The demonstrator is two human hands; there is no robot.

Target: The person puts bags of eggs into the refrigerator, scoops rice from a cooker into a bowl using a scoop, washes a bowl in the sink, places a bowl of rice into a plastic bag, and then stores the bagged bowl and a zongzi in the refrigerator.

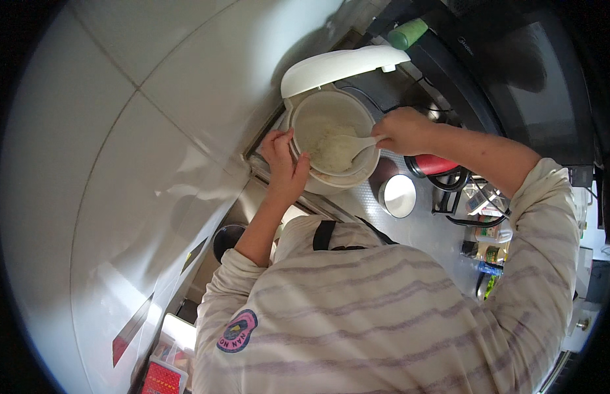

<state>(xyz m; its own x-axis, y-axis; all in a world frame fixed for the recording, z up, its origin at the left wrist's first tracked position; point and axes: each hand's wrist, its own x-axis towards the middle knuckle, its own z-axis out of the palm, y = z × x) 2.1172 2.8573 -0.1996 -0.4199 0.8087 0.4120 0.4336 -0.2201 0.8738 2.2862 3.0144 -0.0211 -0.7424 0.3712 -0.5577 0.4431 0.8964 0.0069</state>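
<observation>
A white rice cooker stands by the tiled wall with its lid (344,69) raised. Inside its round inner pot (310,111) lies cooked rice (329,147). My right hand (403,132) grips the handle of a white rice paddle (353,147), whose blade rests in the rice. On the pot's left rim is my left hand (286,160), its fingers and thumb holding the edge. A white bowl (398,196) sits on the metal counter to the right of the cooker.
A black microwave oven (512,74) stands at the upper right, with a green cup (407,34) beside it. Under my right forearm are a red and black pot (435,165) and a stove grate (448,202). Several bottles (492,234) stand farther right. Tiled wall (137,147) bounds the left.
</observation>
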